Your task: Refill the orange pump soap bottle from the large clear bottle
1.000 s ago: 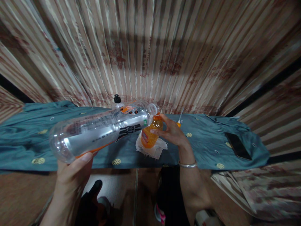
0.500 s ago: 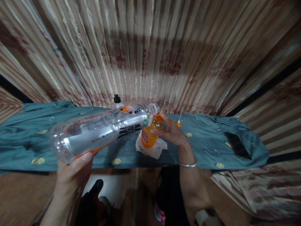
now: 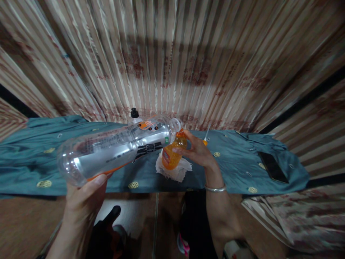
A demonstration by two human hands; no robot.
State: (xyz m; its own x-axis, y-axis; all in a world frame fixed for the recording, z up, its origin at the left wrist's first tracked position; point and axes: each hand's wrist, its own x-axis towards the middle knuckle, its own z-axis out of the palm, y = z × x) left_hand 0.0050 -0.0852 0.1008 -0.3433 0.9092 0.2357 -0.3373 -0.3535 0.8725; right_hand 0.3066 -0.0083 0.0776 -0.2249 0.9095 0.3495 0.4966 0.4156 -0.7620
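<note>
My left hand [image 3: 83, 196] grips the base of a large clear plastic bottle [image 3: 115, 147], tipped almost flat with its mouth over the neck of a small orange bottle [image 3: 172, 153]. My right hand [image 3: 198, 151] holds the small orange bottle, which leans left and rests on a crumpled white tissue [image 3: 176, 171]. Both are above a table covered with a teal cloth [image 3: 237, 162]. A silver bangle circles my right wrist.
A black-capped bottle [image 3: 134, 115] stands behind the large one. A dark phone [image 3: 272, 166] lies on the cloth at the right. A thin orange-tipped stick [image 3: 206, 136] lies behind my right hand. Striped curtains hang behind the table; patterned fabric lies at lower right.
</note>
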